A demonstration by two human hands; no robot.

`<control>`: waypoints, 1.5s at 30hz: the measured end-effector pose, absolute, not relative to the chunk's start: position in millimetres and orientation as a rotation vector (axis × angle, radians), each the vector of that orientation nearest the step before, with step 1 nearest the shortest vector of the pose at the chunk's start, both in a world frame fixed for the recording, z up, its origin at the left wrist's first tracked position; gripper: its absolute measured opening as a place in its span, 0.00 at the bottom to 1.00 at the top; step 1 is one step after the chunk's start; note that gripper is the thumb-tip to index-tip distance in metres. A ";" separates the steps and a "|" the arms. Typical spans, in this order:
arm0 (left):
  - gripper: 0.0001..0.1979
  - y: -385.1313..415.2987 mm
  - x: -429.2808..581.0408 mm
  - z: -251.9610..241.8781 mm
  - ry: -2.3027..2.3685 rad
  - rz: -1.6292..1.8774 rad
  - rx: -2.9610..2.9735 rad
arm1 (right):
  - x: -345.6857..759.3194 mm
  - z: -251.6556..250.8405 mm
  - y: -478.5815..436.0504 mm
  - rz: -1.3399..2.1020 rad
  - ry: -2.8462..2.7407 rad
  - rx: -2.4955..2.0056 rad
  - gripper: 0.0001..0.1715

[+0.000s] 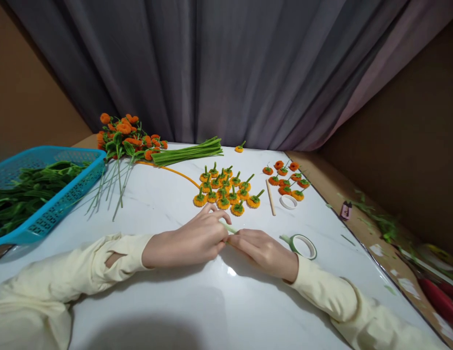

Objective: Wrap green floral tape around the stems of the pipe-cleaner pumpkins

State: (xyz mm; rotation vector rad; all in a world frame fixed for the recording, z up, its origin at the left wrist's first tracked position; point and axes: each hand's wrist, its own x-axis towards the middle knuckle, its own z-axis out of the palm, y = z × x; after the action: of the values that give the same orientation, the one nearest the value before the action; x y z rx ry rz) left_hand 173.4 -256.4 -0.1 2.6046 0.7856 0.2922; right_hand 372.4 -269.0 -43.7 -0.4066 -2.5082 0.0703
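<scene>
Just this side of the yellow flower heads [225, 184], I see the left hand [202, 238] curled closed and the right hand [264, 250] pinched together, both on one pale green strip [229, 227], seemingly to keep it steady between them. The flower heads sit stems up or tilted, presumably so each is easy to grasp; a green tape roll [314, 251] lies to their near right. Underneath is a glossy white counter [168, 218]; behind them hangs a grey curtain [211, 73].
</scene>
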 end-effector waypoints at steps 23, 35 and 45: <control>0.16 -258.5 173.5 -2.4 0.661 0.237 2.707 | 369.8 -37.2 -271.8 -0.250 -2.560 -0.291 0.12; 0.16 -259.6 179.4 2.2 0.855 0.170 2.619 | 370.8 -39.8 -272.5 -0.171 -2.550 -0.346 0.14; 0.14 -261.5 175.2 0.5 0.712 0.188 2.714 | 369.7 -37.0 -270.8 -0.337 -2.539 -0.268 0.10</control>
State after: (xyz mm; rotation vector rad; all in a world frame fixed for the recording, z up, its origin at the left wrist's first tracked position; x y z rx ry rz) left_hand 175.2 -261.5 0.5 2.7144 0.7117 0.1882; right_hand 369.7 -270.8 -37.0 -0.2676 -2.5386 -0.3368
